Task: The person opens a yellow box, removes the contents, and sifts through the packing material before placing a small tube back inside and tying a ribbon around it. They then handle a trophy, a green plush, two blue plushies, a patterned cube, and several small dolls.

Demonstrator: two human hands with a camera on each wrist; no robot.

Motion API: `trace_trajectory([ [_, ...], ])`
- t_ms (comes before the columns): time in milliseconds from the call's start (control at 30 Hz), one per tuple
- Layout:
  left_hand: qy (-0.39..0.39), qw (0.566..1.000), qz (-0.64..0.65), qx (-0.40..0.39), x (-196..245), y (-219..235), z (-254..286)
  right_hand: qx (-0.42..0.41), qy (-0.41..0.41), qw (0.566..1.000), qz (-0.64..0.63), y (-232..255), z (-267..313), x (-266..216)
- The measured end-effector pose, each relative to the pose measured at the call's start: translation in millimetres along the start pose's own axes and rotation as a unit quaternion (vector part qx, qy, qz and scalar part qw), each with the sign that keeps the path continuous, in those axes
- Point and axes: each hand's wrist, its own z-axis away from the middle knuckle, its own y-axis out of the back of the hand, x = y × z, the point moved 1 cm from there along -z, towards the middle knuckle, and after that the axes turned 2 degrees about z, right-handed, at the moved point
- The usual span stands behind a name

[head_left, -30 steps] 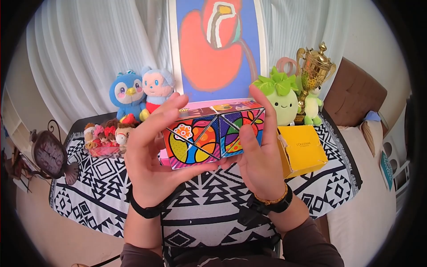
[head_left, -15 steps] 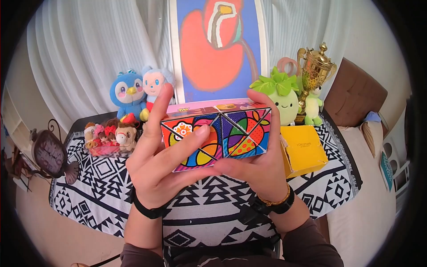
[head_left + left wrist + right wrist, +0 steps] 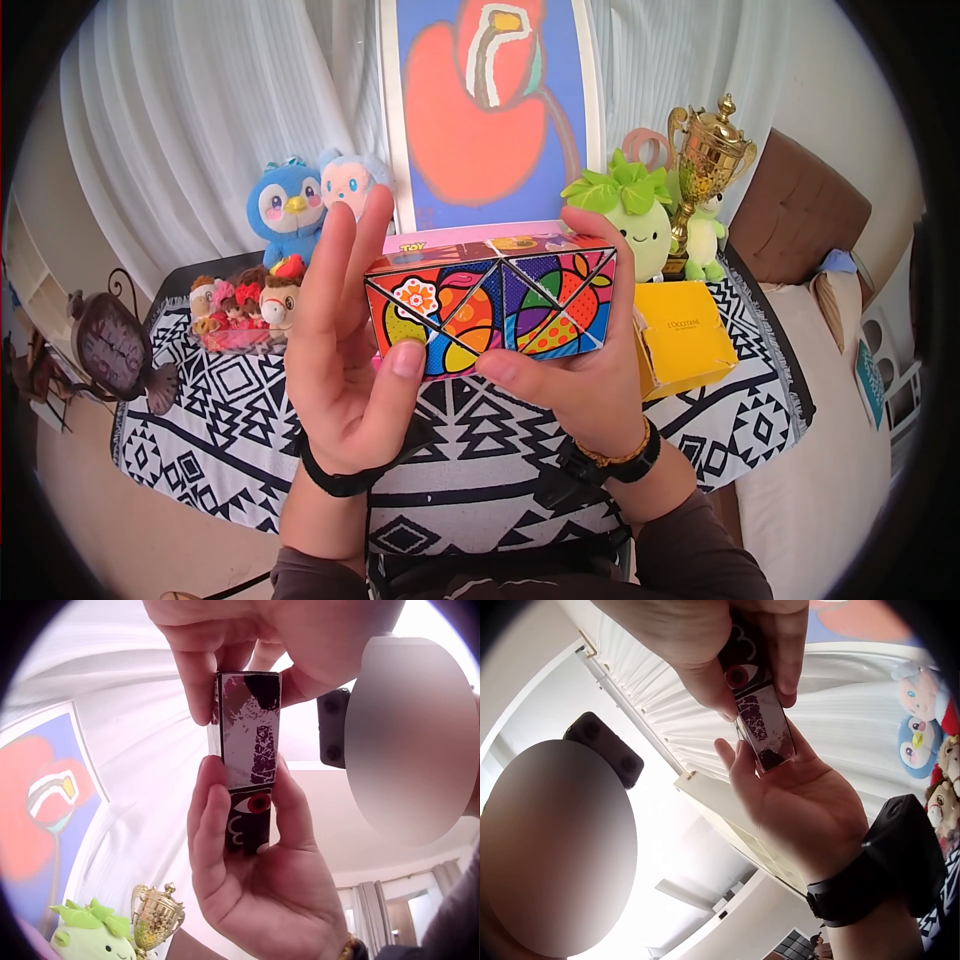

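A puzzle block (image 3: pixel 475 312), long and brightly patterned with triangular facets, is held up in front of the chest. My left hand (image 3: pixel 345 400) grips its left end, thumb on the lower front face and two fingers raised beside it. My right hand (image 3: pixel 595 385) holds the other end, its thumb along the lower front edge and index finger up the right side. In the left wrist view, the underside of the block (image 3: pixel 249 735) shows a worn, glossy panel and a dark panel with a red eye. The same panels appear on the block (image 3: pixel 761 724) in the right wrist view.
On a table with a black-and-white cloth (image 3: pixel 240 460) stand a yellow box (image 3: pixel 690 335), a green plush (image 3: pixel 640 235), a gold trophy (image 3: pixel 705 160) and blue plush toys (image 3: pixel 290 215). Small dolls (image 3: pixel 245 310) sit at left. A large painting (image 3: pixel 470 150) leans behind.
The left index finger swept across the front face and lifted off; the left thumb now presses the front. The right thumb dropped from the face to the lower edge. The block shifted slightly right.
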Motion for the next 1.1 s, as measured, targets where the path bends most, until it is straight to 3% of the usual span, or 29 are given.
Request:
trace_trajectory([
  [67, 0.008, 1.0, 0.023, -0.011, 1.2, -0.6, -0.3, 0.009, 0.004, 1.0, 0.018, 0.2, 0.7, 0.0],
  [233, 0.028, 0.997, 0.055, 0.055, 3.6, -5.6, 1.2, -0.006, 0.014, 0.999, 0.032, 1.0, 0.3, -1.9],
  [467, 0.046, 0.996, 0.076, 0.018, 3.6, -3.4, 0.4, -0.014, 0.019, 0.999, 0.045, 2.8, -1.0, -1.8],
  [567, 0.025, 0.993, 0.101, 0.06, 5.7, -8.5, -3.9, -0.01, 0.012, 0.999, 0.031, 3.6, -2.0, -2.4],
  [667, 0.122, 0.975, 0.166, 0.082, 7.2, -5.4, -2.3, -0.017, 0.002, 1.0, 0.014, 6.0, -2.2, 0.0],
  [700, 0.122, 0.975, 0.166, 0.081, 9.1, -5.9, -3.0, -0.017, 0.002, 1.0, 0.014, 7.3, -1.8, 2.1],
  [767, 0.214, 0.958, 0.164, 0.093, 13.5, -8.7, -5.4, -0.03, 0.054, 0.993, 0.104, 9.4, -0.4, 5.3],
  [1000, 0.256, 0.949, 0.169, 0.077, 18.4, -3.0, -8.9, -0.044, 0.091, 0.989, 0.106, 10.6, -1.1, 10.1],
  [1067, 0.252, 0.953, 0.152, 0.072, 20.0, -0.5, -7.6, -0.022, 0.017, 0.999, 0.023, 6.7, -1.6, 8.6],
  [1100, 0.249, 0.957, 0.136, 0.067, 20.8, 1.0, -7.0, -0.022, 0.018, 0.999, 0.024, 8.6, -2.1, 8.6],
])
